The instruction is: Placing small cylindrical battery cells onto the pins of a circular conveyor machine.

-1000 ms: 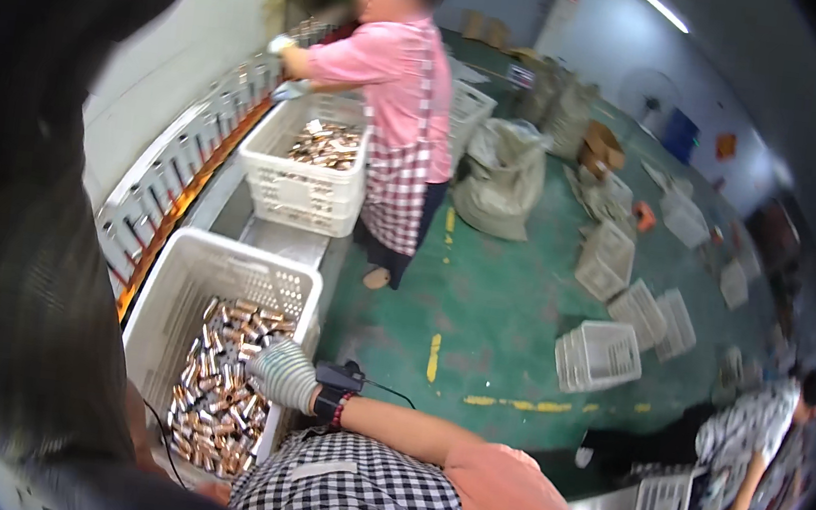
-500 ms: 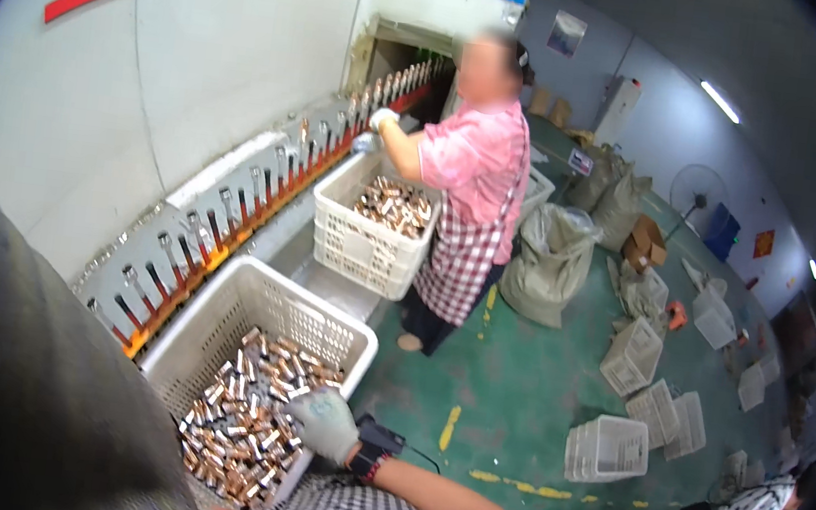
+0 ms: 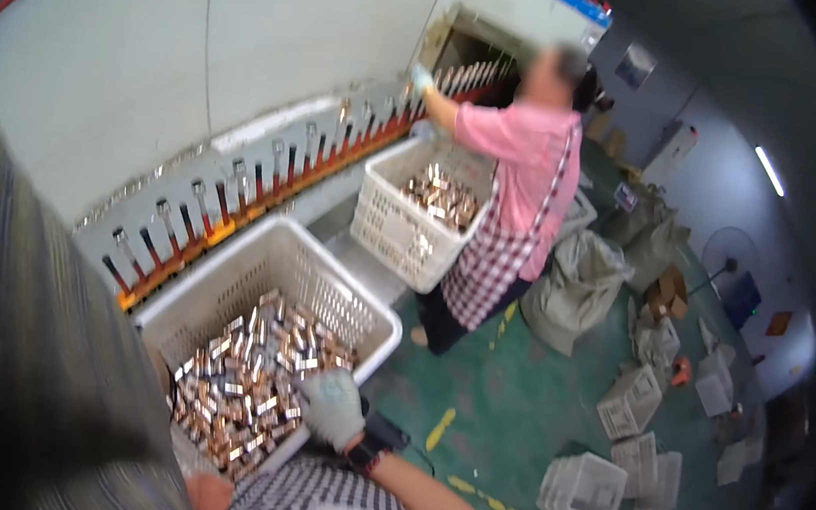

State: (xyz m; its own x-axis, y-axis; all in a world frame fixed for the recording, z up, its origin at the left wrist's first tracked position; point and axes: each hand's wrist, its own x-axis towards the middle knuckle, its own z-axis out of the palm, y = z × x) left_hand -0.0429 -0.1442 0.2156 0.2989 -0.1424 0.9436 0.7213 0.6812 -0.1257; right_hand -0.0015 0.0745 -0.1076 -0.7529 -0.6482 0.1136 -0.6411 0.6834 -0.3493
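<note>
My right hand (image 3: 334,408), in a pale knitted glove, reaches over the near rim of a white plastic crate (image 3: 373,337). Its fingers look slightly apart and touch the heap of short shiny copper-and-silver tubes (image 3: 249,373) inside; no tube shows clearly in its grasp. A dark band (image 3: 368,452) circles the wrist. My left hand does not show; a patch of bare arm (image 3: 207,499) appears by the crate's near left corner. Beside the crate runs an orange-edged rail (image 3: 192,249) of upright holders, some dark-topped, some with pale metal tops.
A co-worker (image 3: 527,183) in pink shirt and checked apron stands beyond, a gloved hand at the rail and a second crate (image 3: 400,239) of tubes alongside. Sacks (image 3: 575,294) and white crates (image 3: 583,487) sit on the green floor. Dark striped cloth (image 3: 26,342) blocks the left side.
The whole view has shifted and tilted. My right hand stays at the tubes, with its fingers now more apart. The co-worker's gloved hand has risen and moved farther along the rail.
</note>
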